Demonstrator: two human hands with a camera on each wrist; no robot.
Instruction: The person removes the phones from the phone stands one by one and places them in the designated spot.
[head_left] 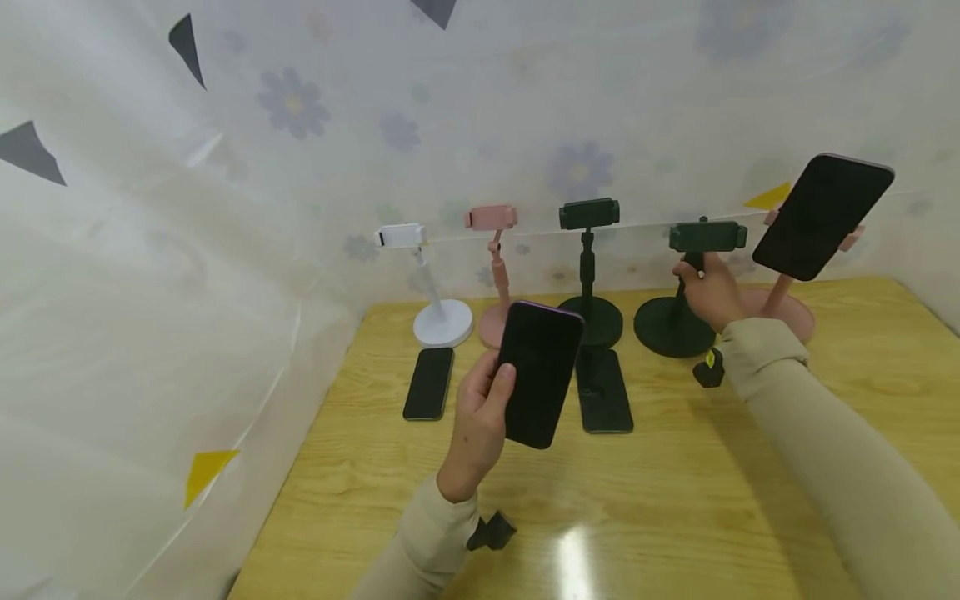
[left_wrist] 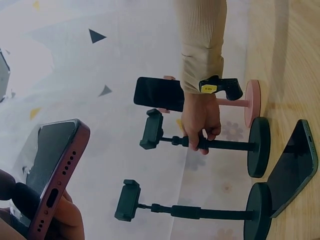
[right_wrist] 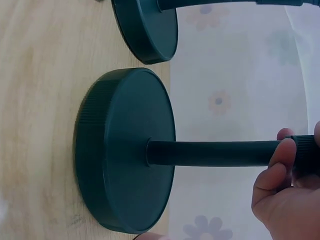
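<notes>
Right arm [head_left: 840, 458] outstretched, fingers [right_wrist: 283, 153] curled

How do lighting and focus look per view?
Head: bright glare on the table near the bottom edge, soft shadow beside the right sleeve. Left wrist: sideways image, cool tint. Right wrist: also sideways and cool, held stand in fairly sharp focus.

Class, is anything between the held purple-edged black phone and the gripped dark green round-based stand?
Nothing visible stands between the phone and the empty green clamp of that stand; the right hand grips its pole below the clamp.
</notes>
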